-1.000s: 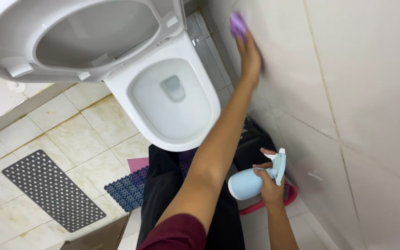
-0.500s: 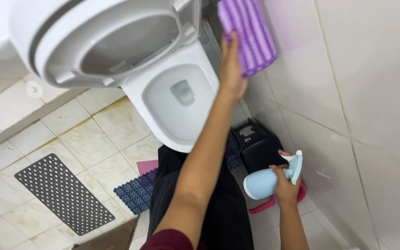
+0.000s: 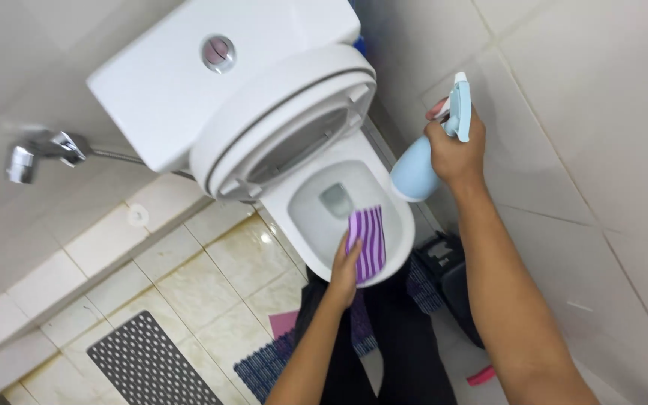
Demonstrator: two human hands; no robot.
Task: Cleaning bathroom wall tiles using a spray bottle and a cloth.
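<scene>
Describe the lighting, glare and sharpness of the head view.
Head view: even, soft light with faint shadows; a small bright glare spot on the glossy floor tile beside the toilet bowl; the left wall and its chrome fitting look smeared; the right hand with the spray bottle and the left hand on the purple cloth are sharp.

Tiled floor [image 3: 219, 259], pale and stained. On it: white toilet [image 3: 395, 225], grey perforated mat [image 3: 151, 364] (lower left), blue woven mat [image 3: 264, 367], pink piece [image 3: 285, 322] beside it.

both forearms [image 3: 504, 300] are bare, with no sleeves showing; dark trousers [image 3: 406, 352] cover the legs.
</scene>
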